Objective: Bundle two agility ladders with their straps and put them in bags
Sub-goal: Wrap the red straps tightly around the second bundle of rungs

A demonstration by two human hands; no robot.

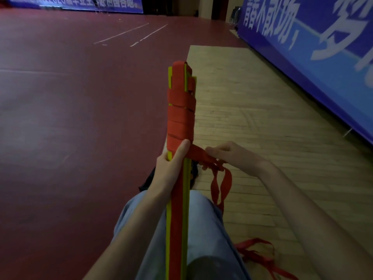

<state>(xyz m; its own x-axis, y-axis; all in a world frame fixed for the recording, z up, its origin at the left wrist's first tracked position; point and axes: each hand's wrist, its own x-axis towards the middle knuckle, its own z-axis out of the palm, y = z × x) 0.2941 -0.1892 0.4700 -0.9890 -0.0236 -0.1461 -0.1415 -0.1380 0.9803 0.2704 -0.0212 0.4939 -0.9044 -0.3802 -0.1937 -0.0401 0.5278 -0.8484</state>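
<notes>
Two hands are engaged. The ladder bundle (178, 138) is gripped by the left hand (171, 166), fingers curled round it. The red strap (198, 155) is pinched by the right hand (232, 156).

Floor: dark red sports surface (60, 118), white lines (131, 33); light wood strip (262, 118) at right. On the wood: loose red strap (260, 257). Blue banner (302, 57) stands along the wood's right edge.

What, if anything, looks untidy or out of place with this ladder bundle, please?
The red strap winds round the ladder bundle in slanted, uneven turns, with yellow showing through gaps. A loose strap lies tangled on the wooden floor at the person's right. Nothing looks damaged.
</notes>
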